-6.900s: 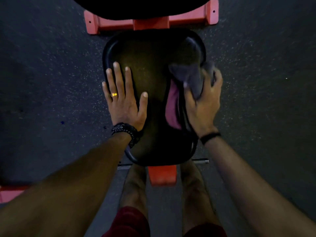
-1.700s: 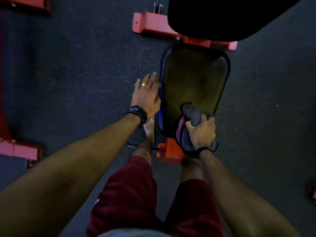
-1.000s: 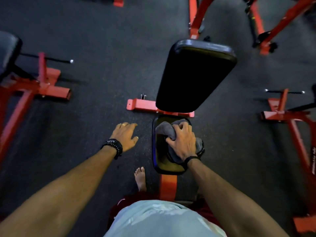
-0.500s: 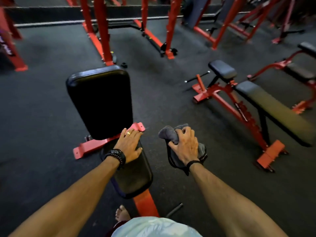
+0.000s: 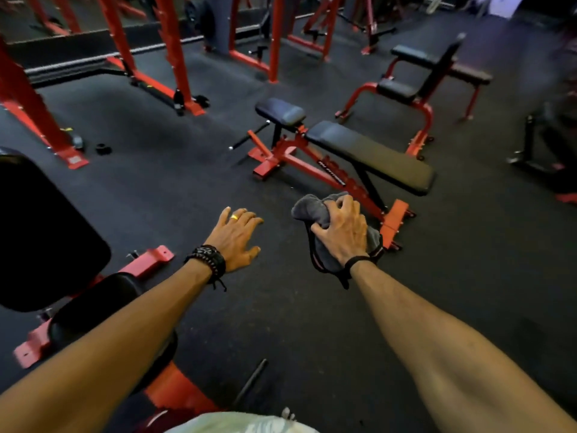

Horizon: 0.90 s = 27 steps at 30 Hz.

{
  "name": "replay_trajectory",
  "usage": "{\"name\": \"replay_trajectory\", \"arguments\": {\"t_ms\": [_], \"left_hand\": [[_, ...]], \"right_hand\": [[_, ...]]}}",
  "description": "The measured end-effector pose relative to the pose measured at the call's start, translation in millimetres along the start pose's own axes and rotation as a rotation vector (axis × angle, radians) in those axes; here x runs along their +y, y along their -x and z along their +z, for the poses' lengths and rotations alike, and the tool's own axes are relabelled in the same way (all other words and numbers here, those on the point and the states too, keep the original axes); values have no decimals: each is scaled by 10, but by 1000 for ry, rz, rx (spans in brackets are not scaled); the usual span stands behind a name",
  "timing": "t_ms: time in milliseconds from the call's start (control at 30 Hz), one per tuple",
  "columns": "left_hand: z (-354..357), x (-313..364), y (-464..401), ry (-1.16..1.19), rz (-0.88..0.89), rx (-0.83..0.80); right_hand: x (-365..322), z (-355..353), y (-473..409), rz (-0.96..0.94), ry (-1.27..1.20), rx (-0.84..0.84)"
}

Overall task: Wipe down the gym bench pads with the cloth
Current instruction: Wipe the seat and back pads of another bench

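My right hand [image 5: 343, 232] is closed around a bunched grey cloth [image 5: 312, 210] with a pink and black edge, held in the air over the floor. My left hand [image 5: 237, 235] hovers beside it, fingers apart and holding nothing. At the lower left is the bench with a black seat pad [image 5: 103, 301], partly covered by my left forearm, and an upright black back pad [image 5: 43, 232]. A second bench stands ahead on a red frame, with a long black pad [image 5: 371, 156] and a small seat pad [image 5: 281, 110]. Both hands are apart from every pad.
Dark rubber floor [image 5: 187, 182] lies between the benches. Red rack uprights [image 5: 175, 48] stand at the back and left. A third bench [image 5: 415, 76] with black pads is at the back right. A small black collar [image 5: 103, 149] lies on the floor by a rack foot.
The view has swung right toward the second bench. My left hand came off the seat pad and now hangs over the floor. My right hand still carries the cloth.
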State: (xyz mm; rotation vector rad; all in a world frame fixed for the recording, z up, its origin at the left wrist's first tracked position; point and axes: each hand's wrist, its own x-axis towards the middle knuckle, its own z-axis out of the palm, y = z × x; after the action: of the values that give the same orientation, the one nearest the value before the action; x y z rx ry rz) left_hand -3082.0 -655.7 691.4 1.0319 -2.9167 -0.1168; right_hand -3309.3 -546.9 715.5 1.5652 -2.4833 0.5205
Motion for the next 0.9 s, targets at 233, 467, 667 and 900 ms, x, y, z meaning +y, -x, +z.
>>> {"name": "replay_trajectory", "arguments": {"t_ms": [233, 467, 667, 900], "left_hand": [[-230, 607, -675, -20, 112, 23], [-268, 536, -1131, 59, 116, 83], [-67, 49, -1711, 127, 47, 62], [111, -760, -3115, 234, 52, 132]], "right_hand": [[685, -305, -115, 19, 68, 122], [843, -97, -329, 160, 5, 199], [762, 259, -1053, 84, 50, 195], [696, 940, -2540, 18, 85, 212]]}}
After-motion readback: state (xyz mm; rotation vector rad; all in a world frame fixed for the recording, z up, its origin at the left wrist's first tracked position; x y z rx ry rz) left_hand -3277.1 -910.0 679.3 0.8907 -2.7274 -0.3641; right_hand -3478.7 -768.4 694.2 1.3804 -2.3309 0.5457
